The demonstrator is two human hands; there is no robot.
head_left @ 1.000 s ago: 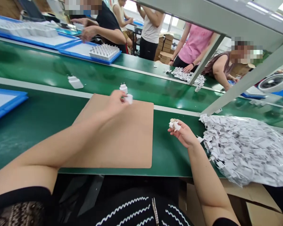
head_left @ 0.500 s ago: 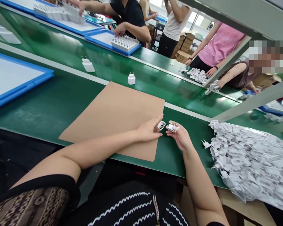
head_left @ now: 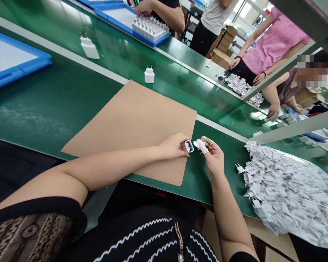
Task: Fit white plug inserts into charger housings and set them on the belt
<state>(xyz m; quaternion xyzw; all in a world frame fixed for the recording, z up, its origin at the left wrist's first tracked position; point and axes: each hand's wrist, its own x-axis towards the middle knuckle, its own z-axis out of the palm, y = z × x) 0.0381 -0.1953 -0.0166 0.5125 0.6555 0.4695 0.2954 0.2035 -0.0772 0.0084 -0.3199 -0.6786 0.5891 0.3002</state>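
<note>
My left hand (head_left: 174, 145) is closed on a small white charger shell (head_left: 188, 146), its open end facing me, at the right edge of a brown cardboard mat (head_left: 136, 123). My right hand (head_left: 213, 157) is closed on a white plug insert (head_left: 201, 145) with metal pins, held a few centimetres right of the shell. Fingertips of that hand wear white covers. Both hands hover just above the green conveyor table (head_left: 57, 105).
A big heap of white plug inserts (head_left: 287, 189) lies to my right. Two finished white chargers (head_left: 149, 75) (head_left: 89, 47) stand on the belt beyond the mat. Blue trays (head_left: 13, 65) sit left and far back. Other people work across the line. A grey frame bar (head_left: 292, 125) crosses the right.
My left hand came back from the far edge of the mat, leaving a charger standing on the belt, and now holds a shell beside my right hand. The view has tilted down.
</note>
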